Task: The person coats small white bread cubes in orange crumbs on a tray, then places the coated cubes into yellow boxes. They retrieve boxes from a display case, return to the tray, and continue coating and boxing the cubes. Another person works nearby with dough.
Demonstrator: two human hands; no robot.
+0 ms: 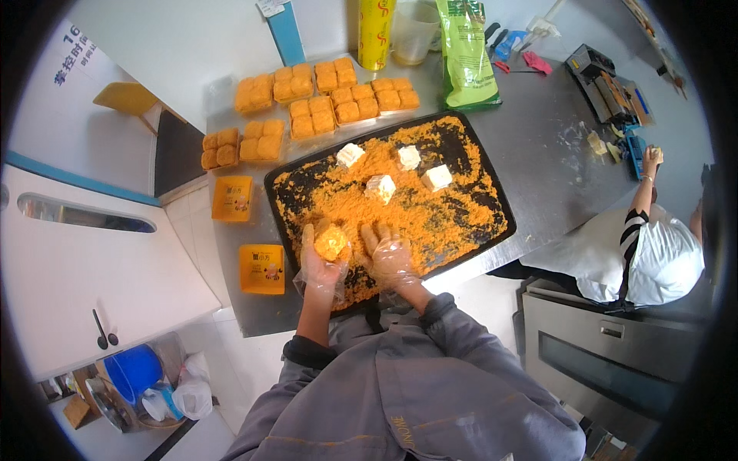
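Note:
My left hand [322, 259], in a clear plastic glove, cradles a small cake piece [331, 243] covered in orange crumbs. Beside it, my right hand [392, 256], gloved too, rests palm down on loose orange crumbs [340, 199] with the fingers apart. Both hands are over the near side of a black baking tray [487, 167]. Farther in on the crumbs stand several white-coated cubes, among them one cube [380, 189] with crumbs on its face and another cube [437, 178] to its right.
Packs of crumb-coated cakes [311, 118] line the steel table [536, 132] behind the tray. Two orange boxes [262, 269] lie at left. A green bag [470, 57], yellow wrap roll [375, 34] and plastic jug [414, 31] stand at back. Another person [657, 253] works at right.

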